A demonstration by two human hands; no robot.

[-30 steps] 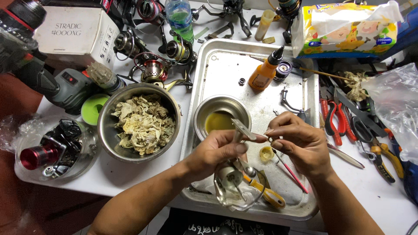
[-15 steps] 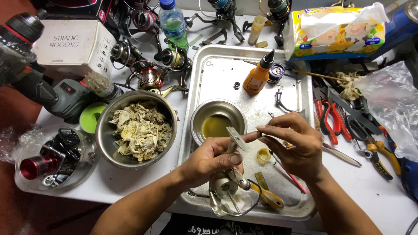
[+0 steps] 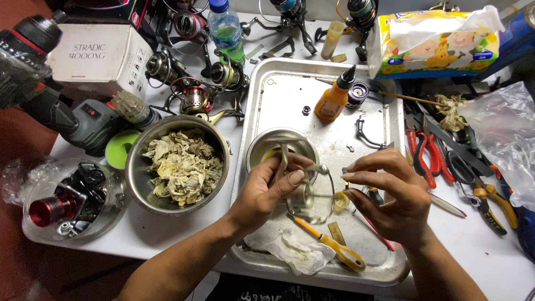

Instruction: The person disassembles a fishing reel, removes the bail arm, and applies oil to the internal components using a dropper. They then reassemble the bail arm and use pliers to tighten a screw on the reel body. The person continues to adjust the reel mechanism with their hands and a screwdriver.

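My left hand point(image 3: 267, 192) grips a silver fishing reel body point(image 3: 305, 192) with a wire bail, held just above the metal tray point(image 3: 278, 89) next to a small steel bowl of yellow liquid point(image 3: 270, 147). Facing it from the right, my right hand point(image 3: 393, 198) has thumb and forefinger pinched on a small dark piece at the reel's side. Below the hands, a yellow-handled screwdriver point(image 3: 337, 251) and a crumpled white tissue point(image 3: 301, 255) lie on the tray. An orange bottle with a black nozzle point(image 3: 333, 99) stands further back on it.
A large steel bowl of dirty tissue wads point(image 3: 178, 164) sits left of the tray. Further left are a plastic tub of reel parts point(image 3: 67, 200), a green lid point(image 3: 118, 147) and a drill point(image 3: 72, 120). Several reels point(image 3: 192, 89), a white box point(image 3: 97, 58) and a tissue pack point(image 3: 434, 42) line the back. Pliers point(image 3: 423, 156) lie at right.
My left hand has turned the reel body and raised it toward the small bowl. My right hand has stayed close and closed its fingertips at the reel's side.
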